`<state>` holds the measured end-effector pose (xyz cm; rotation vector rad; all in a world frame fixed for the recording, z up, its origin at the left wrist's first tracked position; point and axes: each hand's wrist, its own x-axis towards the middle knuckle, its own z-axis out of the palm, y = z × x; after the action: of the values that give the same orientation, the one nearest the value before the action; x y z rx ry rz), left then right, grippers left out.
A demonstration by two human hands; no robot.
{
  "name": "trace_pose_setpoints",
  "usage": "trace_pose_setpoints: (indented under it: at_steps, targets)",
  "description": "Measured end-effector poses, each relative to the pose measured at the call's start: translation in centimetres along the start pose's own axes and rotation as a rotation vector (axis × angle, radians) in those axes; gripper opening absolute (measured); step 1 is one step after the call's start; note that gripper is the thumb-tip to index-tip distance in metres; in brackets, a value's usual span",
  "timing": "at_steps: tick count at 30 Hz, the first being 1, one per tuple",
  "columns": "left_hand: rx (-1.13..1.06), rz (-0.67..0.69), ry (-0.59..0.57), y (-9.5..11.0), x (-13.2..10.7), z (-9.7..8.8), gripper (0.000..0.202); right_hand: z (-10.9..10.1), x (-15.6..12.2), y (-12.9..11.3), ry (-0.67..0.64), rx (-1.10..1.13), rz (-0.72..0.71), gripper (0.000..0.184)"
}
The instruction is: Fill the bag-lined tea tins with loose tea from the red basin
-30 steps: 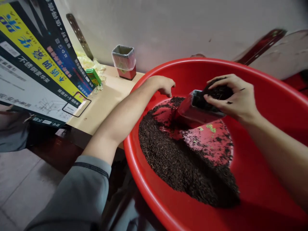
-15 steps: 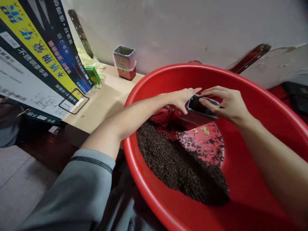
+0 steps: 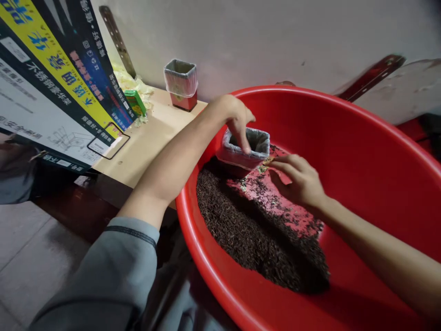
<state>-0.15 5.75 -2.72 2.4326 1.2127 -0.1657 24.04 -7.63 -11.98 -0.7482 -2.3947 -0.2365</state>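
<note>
A rectangular container (image 3: 241, 160) lined with a clear plastic bag stands in the big red tub (image 3: 358, 133), its bag folded over the rim. My left hand (image 3: 240, 120) grips the container from above at its left side, the thumb reaching down inside the opening; its other fingers are partly hidden. To the right, my right hand (image 3: 299, 180) hovers over the tub's floor with its fingers apart, holding nothing. A heap of dark, dry loose leaves (image 3: 255, 234), resembling tea, fills the near left part of the tub. Scattered bits lie around the container.
Another bag-lined red container (image 3: 182, 87) stands on the wooden board (image 3: 155, 133) by the wall. On the left a large printed carton (image 3: 65, 87) leans beside a green box (image 3: 135, 103) and crumpled yellowish wrapping (image 3: 140, 88). Metal brackets (image 3: 374, 77) show against the wall.
The bag-lined container has shifted left in the tub. My right hand has let go of it and come nearer. My left hand has moved left and taken hold of it.
</note>
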Motion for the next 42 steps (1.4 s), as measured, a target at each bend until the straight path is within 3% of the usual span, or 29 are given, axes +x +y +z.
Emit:
trace_pose_setpoints:
  at_steps: [3,6,8,10,14,20,25,29,33,39,42]
  targets:
    - [-0.007,0.067,0.056,0.0,0.6,0.5,0.057,3.1,-1.6,-2.9,-0.231,0.208,0.081,0.027]
    - [-0.036,0.081,0.123,-0.7,1.7,1.1,0.039,6.6,-2.2,-6.6,-0.499,0.387,0.276,0.066]
    - [-0.058,0.067,0.103,-1.4,2.1,1.2,0.032,8.7,-1.8,-9.0,-0.592,0.457,0.378,0.084]
    - [-0.081,0.051,0.06,-1.9,2.2,1.0,0.029,10.2,-1.0,-10.9,-0.648,0.475,0.456,0.087]
    - [-0.083,-0.053,-0.059,-1.7,1.5,0.2,0.028,10.8,0.0,-12.8,-0.627,0.512,0.557,0.078]
    - [-0.071,-0.308,-0.202,-0.1,0.7,-0.9,0.031,10.7,-0.5,-12.3,-0.5,0.664,0.549,0.044]
    - [-0.091,-0.232,-0.165,-1.6,1.0,-0.5,0.031,11.5,-0.6,-11.4,-0.377,0.794,0.487,0.034]
    - [-0.107,-0.063,-0.027,-3.3,1.5,0.3,0.04,11.0,0.2,-10.7,-0.296,0.872,0.412,0.031]
    - [-0.146,-0.005,0.117,-4.2,2.5,1.2,0.045,9.2,2.0,-9.5,-0.248,0.894,0.369,0.029]
    - [-0.067,0.01,0.171,-4.6,3.7,1.8,0.042,4.3,6.0,-6.4,-0.244,0.818,0.355,0.025]
    - [-0.007,-0.015,0.164,-4.5,3.8,1.8,0.04,1.6,8.4,-4.3,-0.299,0.755,0.417,0.029]
